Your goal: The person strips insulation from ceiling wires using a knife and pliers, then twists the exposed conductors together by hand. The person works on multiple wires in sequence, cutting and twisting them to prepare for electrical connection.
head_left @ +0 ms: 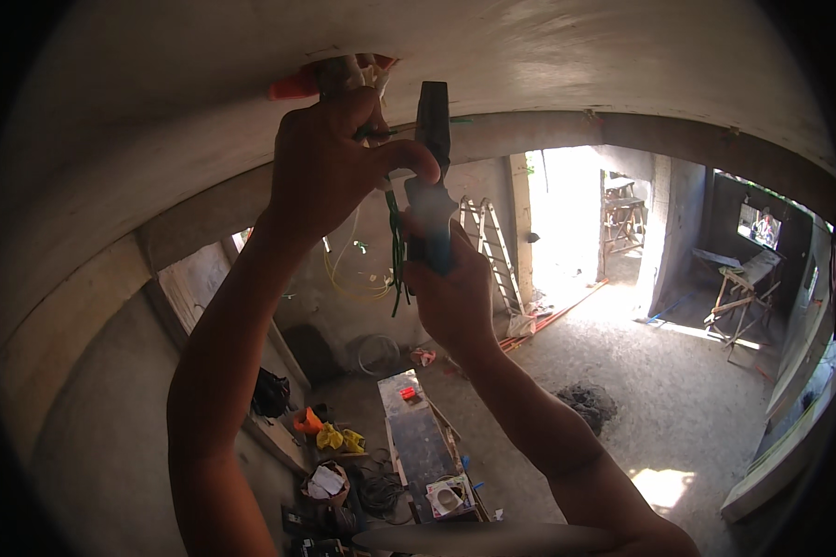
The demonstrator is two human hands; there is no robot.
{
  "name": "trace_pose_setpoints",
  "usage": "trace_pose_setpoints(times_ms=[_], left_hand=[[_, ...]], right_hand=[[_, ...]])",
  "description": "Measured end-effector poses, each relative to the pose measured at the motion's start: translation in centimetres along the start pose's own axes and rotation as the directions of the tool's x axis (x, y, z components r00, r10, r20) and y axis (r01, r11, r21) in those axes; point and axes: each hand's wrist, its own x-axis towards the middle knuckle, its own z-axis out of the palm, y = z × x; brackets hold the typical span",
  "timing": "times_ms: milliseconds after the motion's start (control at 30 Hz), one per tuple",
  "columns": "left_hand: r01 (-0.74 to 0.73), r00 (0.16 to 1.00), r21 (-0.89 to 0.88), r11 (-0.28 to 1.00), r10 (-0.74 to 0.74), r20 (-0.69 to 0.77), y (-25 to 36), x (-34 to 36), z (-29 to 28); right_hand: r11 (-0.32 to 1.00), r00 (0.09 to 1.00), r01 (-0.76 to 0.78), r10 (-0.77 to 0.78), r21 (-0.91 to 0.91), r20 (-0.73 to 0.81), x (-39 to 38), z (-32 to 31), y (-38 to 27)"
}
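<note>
Overhead, a ceiling opening has a red fitting at its edge and pale material inside. My left hand is raised just below it, fingers curled round a thin green wire; its thumb reaches across to the pliers. My right hand grips the pliers' blue handle from below, their dark jaws upright beside my left fingers. A bundle of green wires hangs between my two hands. A blurred smudge obscures part of the tool's handle.
A stepladder leans by the bright doorway. Below are a long plank bench, bags and coils, and a dark rubble pile. Trestles stand at the right. Yellow wires hang along the far wall.
</note>
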Motion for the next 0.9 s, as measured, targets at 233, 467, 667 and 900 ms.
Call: trace_pose_setpoints(times_ms=[233,467,667,900], left_hand=[[-0.042,0.997,0.057,0.997,0.046,-0.056,-0.8,0.4,1.0],[-0.168,0.983,0.070,0.983,0.172,-0.063,-0.7,0.3,1.0],[-0.116,0.993,-0.015,0.993,0.115,-0.042,-0.9,-0.2,-0.5],[-0.012,0.969,-0.406,0.914,0.110,0.219,-2.2,-1.1,-3.6]], right_hand=[[1.000,0.997,0.006,-0.008,-0.020,-0.079,-0.6,0.7,-0.2],[0.998,0.985,0.058,-0.061,-0.020,-0.164,-1.1,2.0,-0.2],[0.845,0.933,0.108,0.096,0.523,-0.348,-0.4,-2.3,2.5],[0.809,0.809,-0.578,0.585,0.107,-0.057,-16.9,-15.0,12.0]])
